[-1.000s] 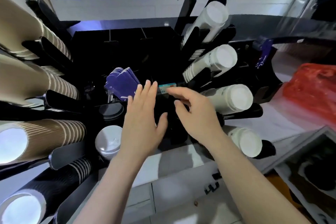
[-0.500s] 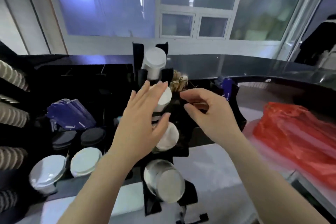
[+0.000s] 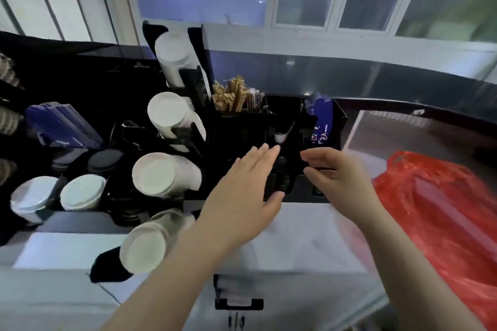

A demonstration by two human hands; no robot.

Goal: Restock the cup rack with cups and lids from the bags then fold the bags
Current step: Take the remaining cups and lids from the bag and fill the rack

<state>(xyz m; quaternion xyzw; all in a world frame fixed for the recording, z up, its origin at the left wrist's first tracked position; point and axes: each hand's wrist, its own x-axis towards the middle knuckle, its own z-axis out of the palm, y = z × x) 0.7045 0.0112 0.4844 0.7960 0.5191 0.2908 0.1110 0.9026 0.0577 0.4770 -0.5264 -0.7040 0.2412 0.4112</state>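
The black cup rack [image 3: 236, 131] stands on the counter and holds stacks of white cups [image 3: 161, 173] lying sideways in a column. White lids [image 3: 82, 192] and black lids [image 3: 103, 161] sit in its left trays. My left hand [image 3: 242, 193] hovers flat, fingers spread, in front of the rack's right section. Just to its right, my right hand [image 3: 338, 180] has its fingers curled loosely and holds nothing. A red plastic bag [image 3: 441, 217] lies on the counter at the right, apart from both hands.
Wooden stirrers [image 3: 231, 97] and blue packets [image 3: 321, 121] fill the rack's upper compartments. More blue packets [image 3: 60, 126] sit at the left. The white counter [image 3: 295, 239] runs below the rack, with a drawer handle [image 3: 238, 303] under it. Windows lie behind.
The view has swung right, so the cup column now sits left of my hands. Both hands have shifted from the cup stacks to the rack's right section, nearer the red bag.
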